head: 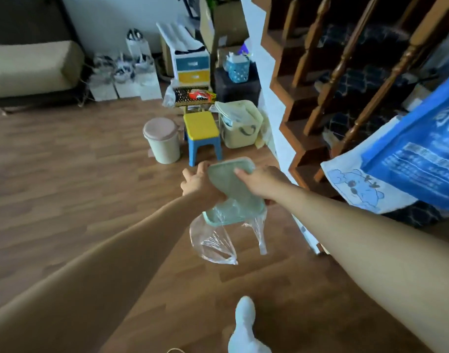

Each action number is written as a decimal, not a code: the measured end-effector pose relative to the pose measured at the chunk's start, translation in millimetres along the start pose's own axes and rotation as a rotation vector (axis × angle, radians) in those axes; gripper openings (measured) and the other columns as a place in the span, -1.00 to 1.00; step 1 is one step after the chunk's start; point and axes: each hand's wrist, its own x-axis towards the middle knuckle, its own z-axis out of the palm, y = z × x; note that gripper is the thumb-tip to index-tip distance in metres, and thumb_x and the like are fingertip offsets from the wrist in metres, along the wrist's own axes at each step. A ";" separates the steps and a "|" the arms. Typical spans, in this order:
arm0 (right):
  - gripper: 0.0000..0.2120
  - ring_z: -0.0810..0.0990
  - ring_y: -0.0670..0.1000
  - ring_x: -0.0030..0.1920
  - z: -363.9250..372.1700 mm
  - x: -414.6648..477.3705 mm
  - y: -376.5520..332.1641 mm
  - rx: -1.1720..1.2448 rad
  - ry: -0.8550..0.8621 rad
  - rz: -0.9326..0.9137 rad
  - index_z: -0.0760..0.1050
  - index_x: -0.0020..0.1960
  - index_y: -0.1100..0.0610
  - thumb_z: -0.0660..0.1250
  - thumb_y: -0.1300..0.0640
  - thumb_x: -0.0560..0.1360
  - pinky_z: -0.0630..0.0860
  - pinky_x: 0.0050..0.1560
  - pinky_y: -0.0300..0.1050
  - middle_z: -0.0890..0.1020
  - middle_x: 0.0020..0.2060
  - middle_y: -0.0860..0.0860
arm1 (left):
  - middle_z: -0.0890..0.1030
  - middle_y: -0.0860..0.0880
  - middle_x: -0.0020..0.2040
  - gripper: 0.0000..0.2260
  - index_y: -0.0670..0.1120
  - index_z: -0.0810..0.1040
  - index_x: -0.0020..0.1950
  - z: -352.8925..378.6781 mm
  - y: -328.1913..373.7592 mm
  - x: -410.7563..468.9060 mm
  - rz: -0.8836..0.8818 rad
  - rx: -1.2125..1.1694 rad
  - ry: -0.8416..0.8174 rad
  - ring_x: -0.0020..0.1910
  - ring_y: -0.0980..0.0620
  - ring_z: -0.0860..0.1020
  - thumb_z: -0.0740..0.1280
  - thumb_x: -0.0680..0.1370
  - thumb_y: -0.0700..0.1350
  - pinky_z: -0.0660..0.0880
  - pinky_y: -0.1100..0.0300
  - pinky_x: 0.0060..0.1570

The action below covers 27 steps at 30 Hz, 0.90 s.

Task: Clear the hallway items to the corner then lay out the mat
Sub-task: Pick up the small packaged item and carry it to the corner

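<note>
Both my hands carry a pale green plastic bin (233,189) above the wooden floor, in the middle of the head view. A clear plastic liner (215,240) hangs out of its lower end. My left hand (196,180) grips the bin's left edge. My right hand (261,180) grips its right edge, fingers curled over the rim. Ahead, by the white wall, stand a yellow-topped blue stool (201,136), a cream bin with a pink lid (163,140) and a beige storage box (240,124). No mat can be made out.
A wooden staircase with banisters (345,72) rises on the right, with a blue and white bag (409,159) hanging on it. Drawers (193,70), a blue basket (237,67) and paper bags (124,77) crowd the far corner. A sofa (32,67) is at left. My socked foot (245,327) is below.
</note>
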 end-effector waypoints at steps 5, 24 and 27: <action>-0.35 0.58 0.17 0.00 -6.7 123.7 -37.7 -0.021 -0.070 -0.028 0.51 0.12 0.17 0.03 -0.37 0.48 0.33 -0.19 -0.13 0.59 0.02 0.21 | 0.22 -0.13 0.31 -0.23 0.09 0.16 0.46 -16.4 13.0 120.9 -0.073 -0.022 0.047 0.30 -0.23 0.31 0.47 0.36 -0.15 0.39 -0.01 0.22; -0.42 0.53 0.22 0.19 103.9 510.9 -142.7 -0.074 -0.326 0.144 0.44 0.28 0.27 0.01 -0.18 0.60 0.41 -0.02 -0.06 0.54 0.20 0.24 | 0.22 -0.14 0.29 -0.26 0.06 0.13 0.49 -37.2 -47.4 542.9 -0.072 -0.031 -0.233 0.27 -0.23 0.35 0.43 0.41 -0.13 0.44 -0.06 0.20; -0.58 0.53 0.22 0.18 137.6 563.4 -138.0 0.004 -0.402 0.178 0.47 0.25 0.23 0.04 -0.02 0.62 0.51 0.07 0.02 0.54 0.18 0.24 | 0.22 -0.14 0.29 -0.28 0.05 0.12 0.50 -14.2 -62.7 607.6 -0.055 0.012 -0.264 0.26 -0.23 0.37 0.41 0.43 -0.12 0.41 -0.06 0.24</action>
